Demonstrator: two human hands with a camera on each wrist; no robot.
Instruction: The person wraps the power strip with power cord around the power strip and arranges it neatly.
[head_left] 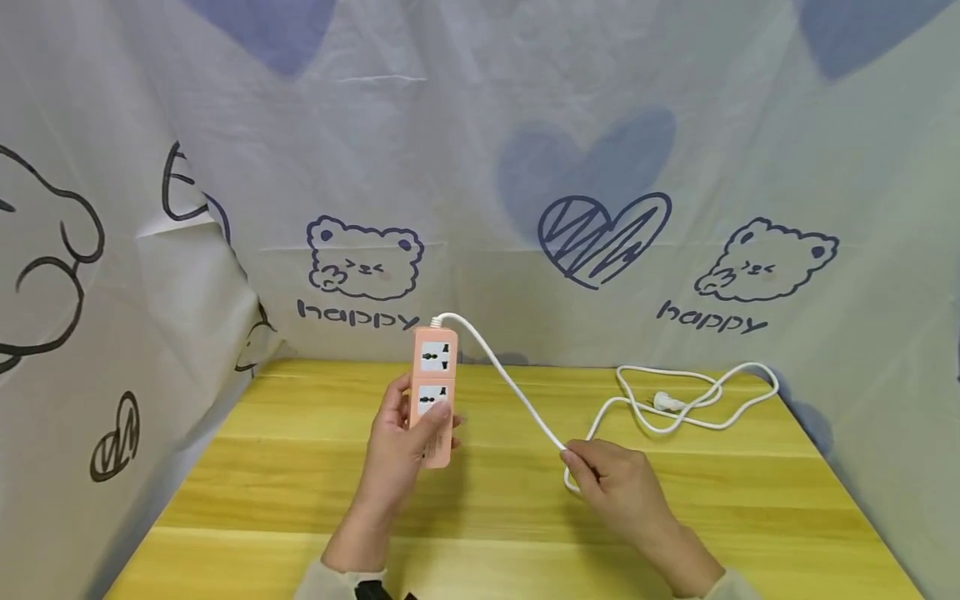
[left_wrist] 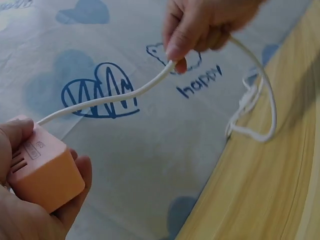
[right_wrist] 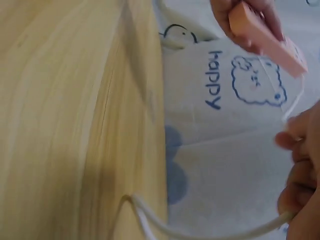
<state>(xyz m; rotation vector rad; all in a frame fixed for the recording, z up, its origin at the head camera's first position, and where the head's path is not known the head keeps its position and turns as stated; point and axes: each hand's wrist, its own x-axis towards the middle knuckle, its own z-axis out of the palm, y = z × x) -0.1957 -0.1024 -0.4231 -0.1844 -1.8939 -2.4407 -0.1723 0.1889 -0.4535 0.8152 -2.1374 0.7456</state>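
A pink power strip [head_left: 434, 375] with white socket faces stands nearly upright in my left hand [head_left: 401, 446], raised over the table. The left thumb lies across its front and the fingers wrap behind it. From its top end a white cord [head_left: 510, 382] arcs down to my right hand [head_left: 618, 483], which pinches it between thumb and curled fingers. In the left wrist view the strip's lower end [left_wrist: 47, 170] faces the camera. Beyond the right hand the cord runs down to the table and ends in a white plug [head_left: 667, 402].
The yellow wood-grain table [head_left: 510, 550] lies under both hands. Loose loops of the cord [head_left: 738, 417] rest at its back right. A pale cloth [head_left: 480, 183] printed with hearts and bears hangs behind the table and along its sides.
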